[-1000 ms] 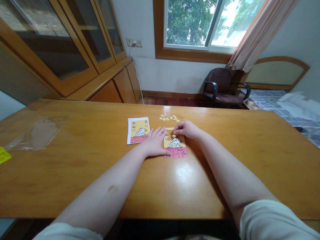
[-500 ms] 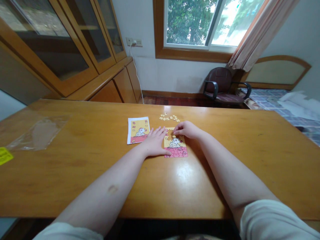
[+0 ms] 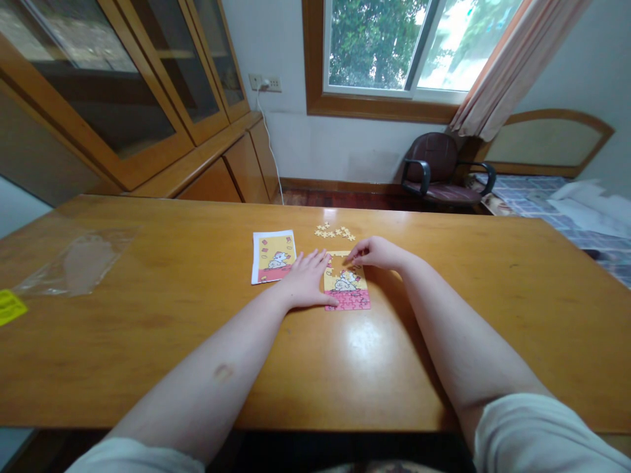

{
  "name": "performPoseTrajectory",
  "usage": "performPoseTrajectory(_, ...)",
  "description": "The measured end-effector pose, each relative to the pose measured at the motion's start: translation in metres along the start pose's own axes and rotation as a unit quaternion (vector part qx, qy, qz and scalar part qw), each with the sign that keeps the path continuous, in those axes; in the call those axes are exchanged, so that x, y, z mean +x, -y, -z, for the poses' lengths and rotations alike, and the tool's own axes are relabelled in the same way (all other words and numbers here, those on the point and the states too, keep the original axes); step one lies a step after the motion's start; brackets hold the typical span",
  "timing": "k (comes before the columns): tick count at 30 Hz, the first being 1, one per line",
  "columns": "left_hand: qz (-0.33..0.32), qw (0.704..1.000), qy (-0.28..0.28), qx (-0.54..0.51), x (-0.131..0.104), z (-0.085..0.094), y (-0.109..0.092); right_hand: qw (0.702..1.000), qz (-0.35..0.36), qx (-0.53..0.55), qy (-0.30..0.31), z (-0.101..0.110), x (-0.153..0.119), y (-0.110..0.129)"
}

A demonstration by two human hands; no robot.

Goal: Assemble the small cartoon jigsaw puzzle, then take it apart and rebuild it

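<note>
A partly assembled jigsaw puzzle, pink at the bottom and yellow above with a white cartoon animal, lies on the wooden table. Its upper middle has a gap where the table shows. My left hand rests flat along the puzzle's left side, fingers spread, thumb on the pink part. Over the upper right of the puzzle, my right hand pinches a small yellow puzzle piece, mostly covered by the fingertips. Several loose puzzle pieces lie just beyond the puzzle. Left of it is a printed reference picture, partly behind my left hand.
A clear plastic bag and a yellow label lie at the table's left. Beyond the table stand a glass-doored cabinet, an office chair and a bed.
My right hand has shifted slightly up and to the right, away from the gap's middle, with the piece at its fingertips. My left hand stays in place.
</note>
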State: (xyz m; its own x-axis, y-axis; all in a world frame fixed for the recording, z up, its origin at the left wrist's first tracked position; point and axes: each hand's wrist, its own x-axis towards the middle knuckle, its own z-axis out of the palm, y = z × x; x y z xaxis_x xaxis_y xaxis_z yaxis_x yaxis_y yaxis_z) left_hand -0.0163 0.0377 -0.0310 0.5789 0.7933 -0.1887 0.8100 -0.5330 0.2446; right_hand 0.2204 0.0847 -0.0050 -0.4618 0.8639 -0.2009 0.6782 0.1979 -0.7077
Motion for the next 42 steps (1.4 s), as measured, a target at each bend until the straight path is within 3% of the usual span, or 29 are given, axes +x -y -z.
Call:
performPoseTrajectory(6,-0.005,1.0,-0.004,0.005,0.002,-0.004,0.002,0.996,-0.022,-0.057,0.065,0.002,-0.004,0.011)
performPoseTrajectory(12,0.001,1.0,0.003,0.007,0.001,-0.002,0.001,0.99,-0.016,-0.112,0.081,-0.008,-0.006,0.03)
performPoseTrajectory(20,-0.004,1.0,-0.002,0.004,0.002,-0.003,0.002,0.981,-0.026,-0.177,0.079,-0.017,-0.003,0.039)
performPoseTrajectory(25,-0.004,1.0,-0.001,0.002,0.001,-0.002,0.001,0.95,-0.104,-0.292,0.041,-0.015,-0.03,0.082)
performPoseTrajectory(30,-0.004,1.0,0.0,0.001,-0.001,0.001,-0.002,0.911,-0.174,-0.361,0.092,-0.029,-0.059,0.117)
performPoseTrajectory(35,0.003,1.0,0.006,0.002,-0.002,0.004,-0.004,0.9,-0.209,-0.354,0.141,-0.042,-0.048,0.109)
performPoseTrajectory(42,0.002,1.0,0.006,0.003,-0.002,0.003,-0.004,0.905,-0.203,-0.35,0.133,-0.047,-0.045,0.107)
